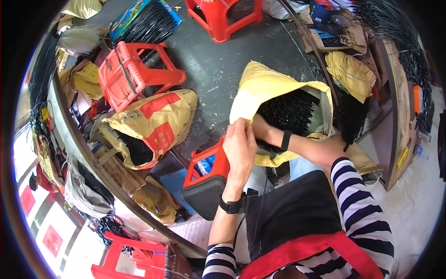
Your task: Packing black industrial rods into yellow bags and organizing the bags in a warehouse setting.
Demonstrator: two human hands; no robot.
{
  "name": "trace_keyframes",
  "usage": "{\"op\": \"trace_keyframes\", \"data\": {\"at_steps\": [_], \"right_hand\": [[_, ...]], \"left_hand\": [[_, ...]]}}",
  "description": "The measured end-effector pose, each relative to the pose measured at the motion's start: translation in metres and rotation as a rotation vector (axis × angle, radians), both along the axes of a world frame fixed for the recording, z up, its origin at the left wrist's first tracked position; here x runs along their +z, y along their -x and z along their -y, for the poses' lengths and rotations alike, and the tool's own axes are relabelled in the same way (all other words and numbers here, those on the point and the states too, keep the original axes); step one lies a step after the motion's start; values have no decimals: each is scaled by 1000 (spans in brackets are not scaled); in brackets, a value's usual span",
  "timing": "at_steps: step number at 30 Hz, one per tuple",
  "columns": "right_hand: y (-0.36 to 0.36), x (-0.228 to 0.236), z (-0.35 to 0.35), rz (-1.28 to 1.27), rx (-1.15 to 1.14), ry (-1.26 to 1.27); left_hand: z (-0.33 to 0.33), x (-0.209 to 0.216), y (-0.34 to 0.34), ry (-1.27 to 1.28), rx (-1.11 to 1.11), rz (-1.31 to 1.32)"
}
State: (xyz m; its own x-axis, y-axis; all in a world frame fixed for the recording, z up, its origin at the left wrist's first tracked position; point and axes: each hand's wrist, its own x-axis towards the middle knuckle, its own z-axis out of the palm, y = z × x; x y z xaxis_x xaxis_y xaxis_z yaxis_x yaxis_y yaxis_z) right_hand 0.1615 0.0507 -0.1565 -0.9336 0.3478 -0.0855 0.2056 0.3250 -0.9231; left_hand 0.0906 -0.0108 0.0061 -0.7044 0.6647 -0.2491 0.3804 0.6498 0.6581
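A large yellow woven sack (265, 79) lies on its side in front of me, its mouth facing me. Many thin black pieces with small round ends (288, 111) fill it. My left hand (240, 145) is closed on the left edge of the sack's mouth, fingers pinching the material. My right hand (263, 129) reaches across into the opening, close beside the left. The sack's edge and my left hand hide its fingers, so what they hold cannot be seen. A black band is on each wrist.
A second yellow sack (174, 114) with black pieces lies at left. Red plastic stools stand behind it (139, 74), at the far side (223, 18) and at lower left (132, 255). Beside my left forearm is a red stool with a dark pad (204, 195). Curved table edges run along both sides.
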Motion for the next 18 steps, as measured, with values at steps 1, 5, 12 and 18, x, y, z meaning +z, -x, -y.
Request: {"op": "trace_keyframes", "data": {"at_steps": [1,5,12,18], "right_hand": [[-4,4,10,-44,-82,345],[-12,-72,-104,248,310,-388],[3,-5,-14,90,79,-589],[-41,112,-61,125,142,-466]], "left_hand": [[-7,3,1,-18,19,12],[-56,12,-12,-116,-69,30],[-36,13,11,63,-20,-69],[-92,5,11,-87,-357,-579]]}}
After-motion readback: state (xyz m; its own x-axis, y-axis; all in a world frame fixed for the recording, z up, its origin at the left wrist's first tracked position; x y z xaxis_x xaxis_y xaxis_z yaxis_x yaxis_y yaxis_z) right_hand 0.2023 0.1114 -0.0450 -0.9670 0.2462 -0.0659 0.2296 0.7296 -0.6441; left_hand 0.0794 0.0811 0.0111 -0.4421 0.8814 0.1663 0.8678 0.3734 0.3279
